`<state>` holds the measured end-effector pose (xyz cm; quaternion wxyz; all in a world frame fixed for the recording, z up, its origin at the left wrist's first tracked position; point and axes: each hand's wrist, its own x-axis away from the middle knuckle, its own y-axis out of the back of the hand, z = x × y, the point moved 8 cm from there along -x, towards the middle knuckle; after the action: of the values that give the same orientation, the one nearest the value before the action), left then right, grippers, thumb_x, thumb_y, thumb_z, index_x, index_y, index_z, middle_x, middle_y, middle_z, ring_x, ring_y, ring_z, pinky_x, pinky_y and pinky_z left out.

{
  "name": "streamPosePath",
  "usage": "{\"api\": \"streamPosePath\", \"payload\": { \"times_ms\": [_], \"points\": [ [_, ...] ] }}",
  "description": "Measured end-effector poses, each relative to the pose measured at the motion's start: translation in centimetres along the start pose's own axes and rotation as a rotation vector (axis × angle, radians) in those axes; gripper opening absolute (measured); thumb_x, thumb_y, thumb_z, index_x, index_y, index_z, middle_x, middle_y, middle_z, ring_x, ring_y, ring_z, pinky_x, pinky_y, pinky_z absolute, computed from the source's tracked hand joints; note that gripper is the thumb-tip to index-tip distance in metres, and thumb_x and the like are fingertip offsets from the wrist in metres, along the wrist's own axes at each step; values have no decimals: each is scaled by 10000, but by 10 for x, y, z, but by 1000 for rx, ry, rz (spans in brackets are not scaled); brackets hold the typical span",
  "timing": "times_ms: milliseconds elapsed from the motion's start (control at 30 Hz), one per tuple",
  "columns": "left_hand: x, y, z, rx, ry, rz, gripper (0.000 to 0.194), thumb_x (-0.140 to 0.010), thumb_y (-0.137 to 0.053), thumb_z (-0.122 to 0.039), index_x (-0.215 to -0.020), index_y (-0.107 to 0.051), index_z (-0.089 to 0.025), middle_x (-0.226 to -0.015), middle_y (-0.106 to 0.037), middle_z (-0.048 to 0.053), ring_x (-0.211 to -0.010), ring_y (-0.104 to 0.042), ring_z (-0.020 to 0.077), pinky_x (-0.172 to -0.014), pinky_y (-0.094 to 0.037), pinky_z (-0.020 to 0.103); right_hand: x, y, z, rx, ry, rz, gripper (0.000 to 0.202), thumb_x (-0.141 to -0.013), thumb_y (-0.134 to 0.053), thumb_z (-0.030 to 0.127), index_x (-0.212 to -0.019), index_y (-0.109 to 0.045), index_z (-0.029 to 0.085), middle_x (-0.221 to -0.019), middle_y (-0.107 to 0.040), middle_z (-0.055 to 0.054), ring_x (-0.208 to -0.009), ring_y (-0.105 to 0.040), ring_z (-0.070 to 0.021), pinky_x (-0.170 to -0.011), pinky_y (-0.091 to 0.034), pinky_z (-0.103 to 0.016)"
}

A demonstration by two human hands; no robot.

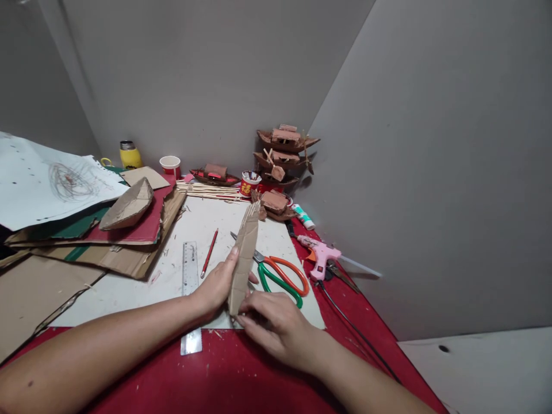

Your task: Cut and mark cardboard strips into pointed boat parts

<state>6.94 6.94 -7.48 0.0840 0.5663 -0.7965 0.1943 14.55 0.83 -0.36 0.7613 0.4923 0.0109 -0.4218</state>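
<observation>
A long, narrow piece of corrugated cardboard (245, 256) stands tilted up in front of me, its far end ragged. My left hand (221, 284) grips it from the left side, with fingertips showing on its right. Close to the near end, my right hand (276, 328) pinches the cardboard's lower edge between thumb and fingers. Just beyond lie scissors (280, 276) with one orange and one green handle, their blades partly hidden by the cardboard. A clear ruler (190, 270) and a red pencil (209, 253) rest left of the cardboard; my left wrist covers part of the ruler.
Cardboard sheets (129, 259) are piled at left, with a small cardboard boat hull (128, 204) on top. Several model boats (287, 141) stand at the back beside thin sticks (211, 192) and paper cups (171, 165). A pink glue gun (318, 256) with its cord lies at right, near the wall.
</observation>
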Motion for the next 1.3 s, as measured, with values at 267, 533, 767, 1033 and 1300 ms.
{"api": "streamPosePath", "payload": {
  "times_ms": [267,533,767,1033,1300],
  "points": [
    [5,-1,-7,-92,-59,-27,759,-847,-232,-732,-801,-687,-125,-542,-605,22,-534,-573,166,-576,-461,289,4,-12,0,135,-9,58,55,-905,-532,216,-879,-562,178,-707,-638,-28,-616,-563,-148,-595,-395,-245],
    [6,1,-9,-94,-127,-55,775,-824,-243,-756,-755,-675,-116,-536,-597,24,-533,-573,166,-558,-446,283,1,-12,1,167,-18,-3,158,-901,-450,144,-781,-545,183,-662,-620,-32,-574,-552,-152,-572,-380,-256],
    [9,-5,-3,21,-68,96,799,-815,-210,-773,-855,-669,-120,-475,-614,42,-427,-542,153,-470,-411,247,4,44,-34,-223,-318,-437,280,-962,-425,311,-722,-516,198,-601,-520,17,-526,-498,-114,-517,-391,-223],
    [31,-38,10,-87,31,401,789,-769,-299,-805,-917,-634,-106,-503,-636,60,-400,-573,159,-414,-431,234,14,68,-78,-700,-614,-731,447,-729,-692,535,-983,-592,180,-794,-602,-15,-482,-461,-81,-366,-312,-175],
    [36,-43,7,-109,6,517,708,-828,-364,-719,-907,-668,-83,-563,-658,86,-467,-616,159,-467,-476,241,20,74,-84,-799,-647,-823,378,-721,-742,458,-931,-579,189,-665,-517,58,-417,-321,-36,-360,-232,-158]
  ]
}}
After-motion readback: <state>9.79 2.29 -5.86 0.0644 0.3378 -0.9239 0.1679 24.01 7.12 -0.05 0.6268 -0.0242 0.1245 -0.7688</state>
